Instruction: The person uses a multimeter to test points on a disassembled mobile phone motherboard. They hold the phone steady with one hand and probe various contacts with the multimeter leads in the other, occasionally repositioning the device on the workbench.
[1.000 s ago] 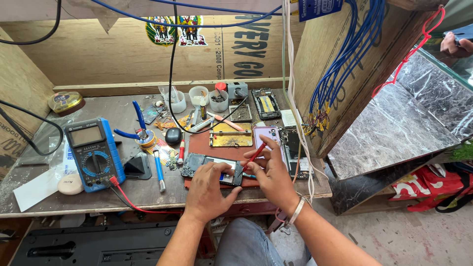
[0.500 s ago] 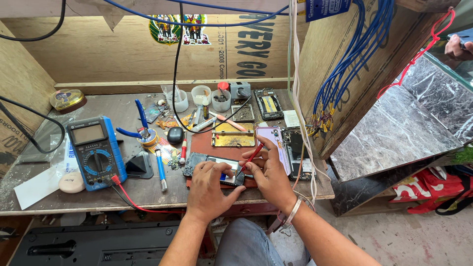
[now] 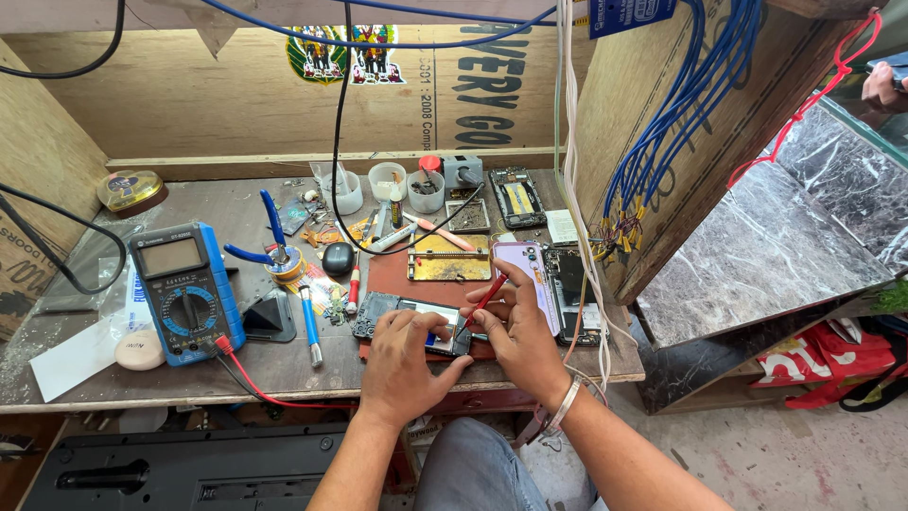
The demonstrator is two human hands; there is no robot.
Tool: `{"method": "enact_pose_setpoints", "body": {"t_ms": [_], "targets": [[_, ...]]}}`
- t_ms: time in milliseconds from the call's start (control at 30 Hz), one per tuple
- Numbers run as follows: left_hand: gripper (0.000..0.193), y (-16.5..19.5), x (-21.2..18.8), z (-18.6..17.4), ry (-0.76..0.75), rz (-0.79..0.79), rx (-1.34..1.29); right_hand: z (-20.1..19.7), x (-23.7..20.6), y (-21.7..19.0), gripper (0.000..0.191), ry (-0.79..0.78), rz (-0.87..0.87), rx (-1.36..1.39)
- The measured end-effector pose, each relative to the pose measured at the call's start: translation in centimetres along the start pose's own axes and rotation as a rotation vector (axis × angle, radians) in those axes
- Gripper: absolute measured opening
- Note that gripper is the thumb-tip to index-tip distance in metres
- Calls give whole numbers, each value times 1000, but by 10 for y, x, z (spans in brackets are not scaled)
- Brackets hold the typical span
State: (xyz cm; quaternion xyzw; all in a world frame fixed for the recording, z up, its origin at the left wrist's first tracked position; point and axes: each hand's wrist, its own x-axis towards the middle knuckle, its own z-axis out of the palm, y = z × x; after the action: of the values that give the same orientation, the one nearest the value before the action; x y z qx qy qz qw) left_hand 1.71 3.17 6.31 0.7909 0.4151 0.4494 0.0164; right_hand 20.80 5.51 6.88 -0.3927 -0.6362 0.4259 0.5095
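Observation:
An opened phone (image 3: 383,313) lies on a dark red mat (image 3: 392,274) near the front edge of the workbench. My left hand (image 3: 402,364) rests on it and holds it steady by its lower edge. My right hand (image 3: 520,331) grips a thin red tool (image 3: 486,299), its tip down on the phone's right end. A lilac phone back (image 3: 526,274) and another opened phone (image 3: 573,284) lie just right of my right hand.
A blue multimeter (image 3: 184,293) with a red lead stands at the left, beside blue-handled pliers (image 3: 272,232) and a blue screwdriver (image 3: 310,322). Small cups (image 3: 388,180) and phone parts fill the back. Blue wires (image 3: 662,123) hang on the right wooden wall. Another person's hand (image 3: 884,85) shows at the far right.
My hands stay on the opened phone. The red tool has tilted slightly, and the view has shifted a little; nothing else on the bench moved.

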Motion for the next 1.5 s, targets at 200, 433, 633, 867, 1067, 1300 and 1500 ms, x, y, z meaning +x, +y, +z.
{"method": "enact_pose_setpoints", "body": {"t_ms": [200, 433, 633, 867, 1067, 1300, 1500], "targets": [[59, -2, -1, 1, -9, 4, -5, -1, -1, 0, 66, 2, -26, 4], [59, -3, -2, 3, -22, 12, -20, 1, -1, 1, 66, -6, -29, -40], [58, -3, -2, 2, -14, 30, -24, 1, -1, 2, 65, -3, -39, -40], [59, -3, -1, 1, -26, 28, -24, 1, 0, 1, 65, -12, -39, -48], [60, -4, 0, 1, -40, 20, -24, 4, -1, -9, 63, -45, 49, -98], [59, -3, -2, 1, -30, 23, -14, 4, 5, -22, 30, -76, -223, -233], [56, -3, -2, 0, -22, 28, -24, 4, 22, -26, 34, 44, -497, -477]]}}
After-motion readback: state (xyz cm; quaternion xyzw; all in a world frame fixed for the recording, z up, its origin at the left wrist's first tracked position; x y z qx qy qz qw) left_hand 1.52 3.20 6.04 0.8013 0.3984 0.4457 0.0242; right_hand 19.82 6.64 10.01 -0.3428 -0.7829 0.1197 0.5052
